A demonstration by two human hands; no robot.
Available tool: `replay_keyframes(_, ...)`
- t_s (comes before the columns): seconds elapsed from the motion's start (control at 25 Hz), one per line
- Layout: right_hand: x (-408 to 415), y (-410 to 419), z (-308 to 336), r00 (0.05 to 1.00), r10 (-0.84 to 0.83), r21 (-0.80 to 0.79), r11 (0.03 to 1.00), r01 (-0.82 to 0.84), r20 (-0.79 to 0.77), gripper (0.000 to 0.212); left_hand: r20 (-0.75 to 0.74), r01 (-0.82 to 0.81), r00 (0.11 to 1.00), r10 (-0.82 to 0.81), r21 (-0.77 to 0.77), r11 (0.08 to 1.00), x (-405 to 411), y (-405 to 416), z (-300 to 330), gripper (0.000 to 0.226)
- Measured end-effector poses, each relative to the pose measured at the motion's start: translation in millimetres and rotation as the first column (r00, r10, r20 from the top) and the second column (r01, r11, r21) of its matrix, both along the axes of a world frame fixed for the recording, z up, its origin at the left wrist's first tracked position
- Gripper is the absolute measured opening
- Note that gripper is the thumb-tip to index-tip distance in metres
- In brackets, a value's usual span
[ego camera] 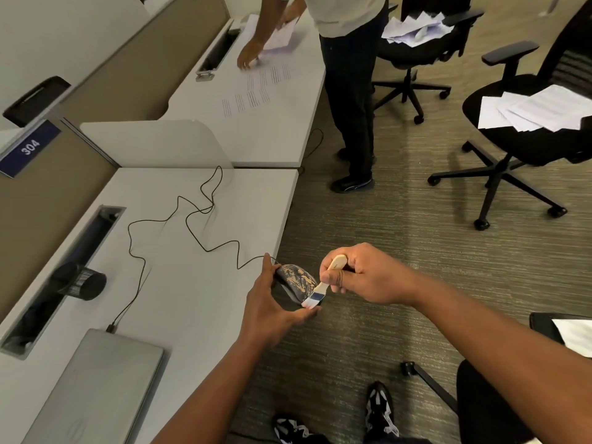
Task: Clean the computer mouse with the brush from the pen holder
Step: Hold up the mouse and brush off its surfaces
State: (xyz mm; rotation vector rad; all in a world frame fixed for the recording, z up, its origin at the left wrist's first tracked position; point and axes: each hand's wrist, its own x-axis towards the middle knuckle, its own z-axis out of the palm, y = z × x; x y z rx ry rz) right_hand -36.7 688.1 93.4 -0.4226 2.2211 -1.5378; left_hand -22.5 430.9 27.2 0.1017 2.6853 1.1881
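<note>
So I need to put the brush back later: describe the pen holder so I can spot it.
Start at the near white desk, along its cable slot by the partition. The pen holder is the black mesh cylinder there, between the slot and the closed grey laptop, the only round thing on the desk.

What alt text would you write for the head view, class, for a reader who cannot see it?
Beside a white desk, the left hand holds a camouflage-patterned mouse while the right hand sweeps a small wooden brush over it. Its cable trails to a closed laptop.
</note>
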Motion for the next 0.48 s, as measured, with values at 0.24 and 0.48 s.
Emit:
replay_keyframes(0.24, 1.1, 2.2, 7.6, 0.996, 0.069, 0.099, 0.993, -0.064, -0.049, 0.013, -0.009, 0.007, 1.0, -0.007, -0.046, 0.999, -1.5, -1.1, -5.0, 0.116)
replay_keyframes(0.48, 3.0, 5.2, 8.9, 0.99, 0.113, 0.176, 0.98, -0.097, -0.082, 0.012, 0.001, -0.053, 0.999, 0.053, -0.01, 0.999, 3.7, 2.7, 1.3, 0.114)
